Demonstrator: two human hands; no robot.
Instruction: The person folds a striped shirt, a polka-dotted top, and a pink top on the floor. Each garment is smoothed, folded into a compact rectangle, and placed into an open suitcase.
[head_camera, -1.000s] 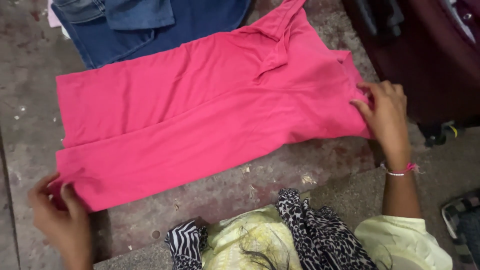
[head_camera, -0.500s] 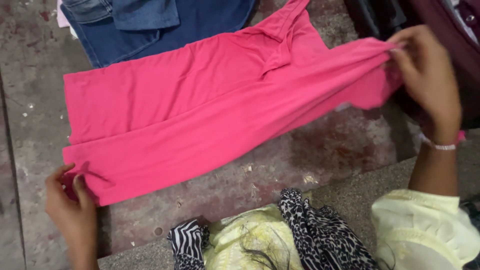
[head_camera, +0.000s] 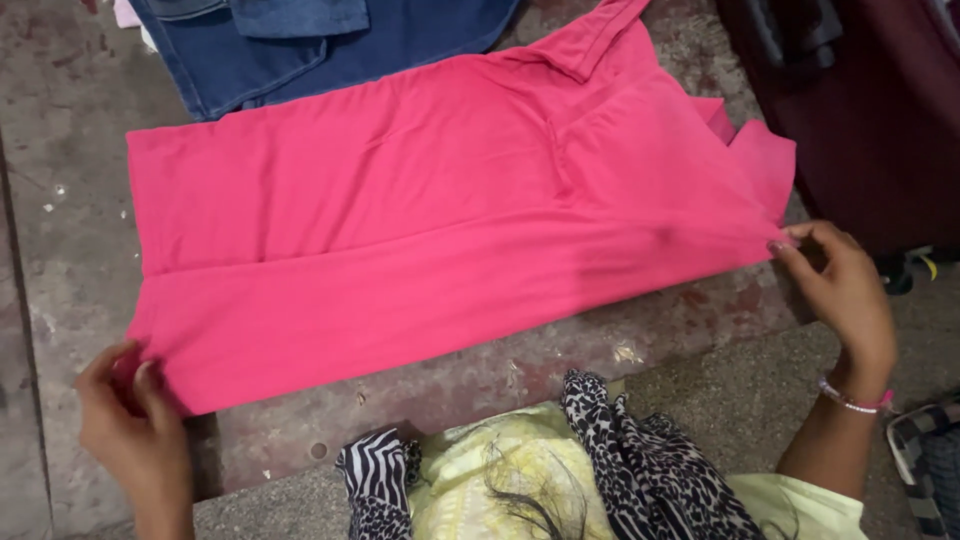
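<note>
A rough grey concrete floor, stained with reddish blotches and flecked with pale specks, carries everything here. A shallow step edge runs across it low in the view, from about 8 o'clock towards 4 o'clock. At 1 to 2 o'clock a dark maroon bag closes off that corner. At 12 o'clock lies a piece of blue denim clothing, its lower edge just touching or slightly under the top of the pink garment; which, I cannot tell.

The pink garment is spread flat across the middle, long side running from 9 to 3 o'clock, with a fold line along its length and its near strip lying doubled over. Its collar end points to 1 o'clock. Bare floor shows along the left side at 9 o'clock and in a band below the garment's near edge, between the cloth and the step.

The left hand, at 7 o'clock, has its grip clenched on the garment's lower left corner, cloth pinched between thumb and fingers. The right hand, at 3 to 4 o'clock, pinches the garment's right end with its fingertips, grip closed on the cloth's edge; a pink and white bracelet sits on that wrist. The cloth runs taut between the two hands.

At 6 o'clock the person's yellow top and black-and-white patterned scarf show.
</note>
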